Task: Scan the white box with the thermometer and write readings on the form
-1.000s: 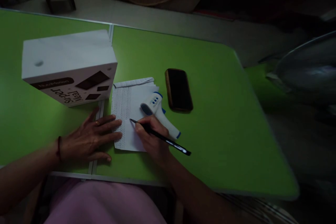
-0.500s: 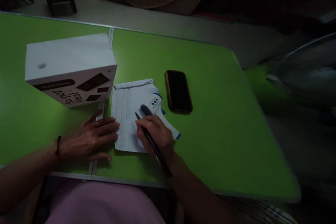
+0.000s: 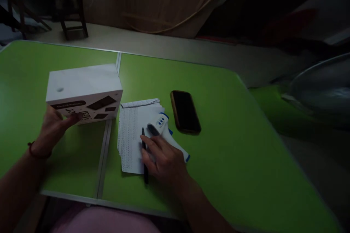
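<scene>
- Left of the frame: the left hand (image 3: 56,125) grasps the lower-left corner of a white box (image 3: 84,79), thumb across its printed front.
- Center: the right hand (image 3: 166,158) touches a black pen (image 3: 146,177) over a handwritten notepad (image 3: 129,134); whether it grips, I cannot tell.
- Just right of the pen: a white thermometer gun (image 3: 162,119), partly on the notepad.
- Right of center: a dark phone (image 3: 186,112).

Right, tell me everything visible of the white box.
The white box looks like cardboard. Its top is plain but for a small grey round mark; the front carries a dark rounded label, dark block pictures and partly covered lettering. It is upright, just left of the papers. The left hand grips its left side, thumb across the front.
</scene>
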`<state>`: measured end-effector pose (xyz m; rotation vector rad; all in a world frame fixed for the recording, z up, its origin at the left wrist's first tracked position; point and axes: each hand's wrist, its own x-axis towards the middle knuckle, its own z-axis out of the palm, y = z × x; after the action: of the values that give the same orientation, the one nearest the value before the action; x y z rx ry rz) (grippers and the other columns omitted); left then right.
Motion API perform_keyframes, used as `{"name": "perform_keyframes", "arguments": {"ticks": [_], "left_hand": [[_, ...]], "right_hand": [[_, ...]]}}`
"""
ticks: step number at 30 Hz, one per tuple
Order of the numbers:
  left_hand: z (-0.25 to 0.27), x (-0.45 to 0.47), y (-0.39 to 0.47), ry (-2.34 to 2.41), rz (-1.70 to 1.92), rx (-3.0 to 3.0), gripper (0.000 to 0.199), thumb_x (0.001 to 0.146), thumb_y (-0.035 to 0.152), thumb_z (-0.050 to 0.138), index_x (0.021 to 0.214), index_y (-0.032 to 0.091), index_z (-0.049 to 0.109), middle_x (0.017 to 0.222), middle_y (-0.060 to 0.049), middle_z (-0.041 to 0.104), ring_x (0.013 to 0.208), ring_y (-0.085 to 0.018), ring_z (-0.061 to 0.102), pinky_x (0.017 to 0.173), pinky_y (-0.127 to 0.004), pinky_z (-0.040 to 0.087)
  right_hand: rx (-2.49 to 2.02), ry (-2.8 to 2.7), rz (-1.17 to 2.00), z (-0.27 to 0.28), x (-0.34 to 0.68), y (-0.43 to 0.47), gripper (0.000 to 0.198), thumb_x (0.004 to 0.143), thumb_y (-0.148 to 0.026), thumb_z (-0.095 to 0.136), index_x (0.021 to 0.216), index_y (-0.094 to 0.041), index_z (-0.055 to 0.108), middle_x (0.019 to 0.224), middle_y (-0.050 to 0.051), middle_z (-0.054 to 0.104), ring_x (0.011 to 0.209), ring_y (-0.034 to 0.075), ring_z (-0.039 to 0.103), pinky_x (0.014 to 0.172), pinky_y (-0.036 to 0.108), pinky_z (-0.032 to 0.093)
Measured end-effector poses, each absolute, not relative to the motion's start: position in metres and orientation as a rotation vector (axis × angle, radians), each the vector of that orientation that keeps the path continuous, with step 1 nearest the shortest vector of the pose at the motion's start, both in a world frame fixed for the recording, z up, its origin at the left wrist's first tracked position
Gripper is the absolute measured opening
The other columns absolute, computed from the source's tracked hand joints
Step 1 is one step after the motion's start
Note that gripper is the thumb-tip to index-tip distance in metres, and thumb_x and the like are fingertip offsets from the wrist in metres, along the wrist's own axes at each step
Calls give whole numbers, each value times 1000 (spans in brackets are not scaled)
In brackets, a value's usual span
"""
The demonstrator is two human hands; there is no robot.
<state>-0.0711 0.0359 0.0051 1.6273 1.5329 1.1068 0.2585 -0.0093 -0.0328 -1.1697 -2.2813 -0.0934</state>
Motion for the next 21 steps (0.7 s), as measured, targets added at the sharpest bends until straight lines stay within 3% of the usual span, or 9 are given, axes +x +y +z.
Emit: {"name": "perform_keyframes", "arguments": {"ticks": [2,4,10,14,17,21], "left_hand": [[3,-76,39,1501,937,1616,41,77,47,79,103,20,66,108,-5,72,104,-30,68,82,-42,64],[4,-77,38,1536,960,1646,39,70,43,84,95,19,67,98,-5,74,94,-29,71,74,-40,65],[18,-60,24,1508,1086,1543,40,66,36,88,92,20,63,106,-10,75,98,-34,73,73,-44,67],[18,-46,12,1303,926,1400,41,71,42,84,96,19,62,101,-11,76,86,-31,76,65,-42,67],[16,-35,4,1251,794,1341,52,69,48,85,102,18,60,103,-12,76,86,-31,76,65,-43,67],[14,-24,-3,1214,721,1304,61,69,53,85,110,17,56,111,-14,74,93,-31,75,71,-45,67]], "right_hand": [[-1200,-2289,-73,-33,258,-10,25,93,-25,56,107,-12,72,82,12,72,68,21,68,59,31,54],[-1220,-2301,-84,-35,259,-10,22,91,-22,56,105,-13,72,82,11,74,67,21,68,59,31,53],[-1208,-2310,-108,-37,259,-12,19,90,-14,57,99,-12,73,80,10,74,64,18,67,59,28,48],[-1217,-2290,-135,-33,258,-14,20,94,-18,54,98,-13,73,77,8,72,63,16,65,58,27,46],[-1245,-2246,-90,-29,259,-17,24,96,-20,49,97,-15,72,76,7,70,63,16,64,58,26,47],[-1527,-2042,-205,-28,268,-16,25,94,-30,54,104,-14,70,93,13,69,80,23,66,68,32,52]]}}
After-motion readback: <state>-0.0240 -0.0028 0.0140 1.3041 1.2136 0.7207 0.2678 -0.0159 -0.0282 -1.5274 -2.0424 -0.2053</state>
